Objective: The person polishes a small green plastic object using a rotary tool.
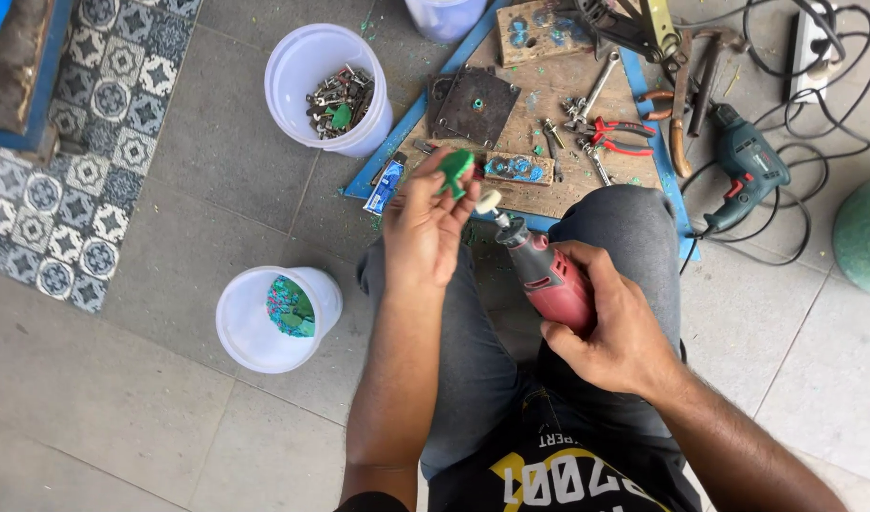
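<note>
My left hand [425, 223] holds a small green part [454, 172] up between its fingertips, over the front edge of a wooden work board [558, 95]. My right hand [613, 327] grips a red handheld rotary tool [549, 275] above my lap. The tool's white round tip [489, 201] points up and left and sits just right of the green part, very close to it.
A white bucket [329, 90] of metal parts stands at the upper left of the board. Another white bucket [275, 318] with green pieces sits on the floor at the left. Red-handled pliers [613, 135], wrenches, a green drill [748, 166] and cables lie around the board.
</note>
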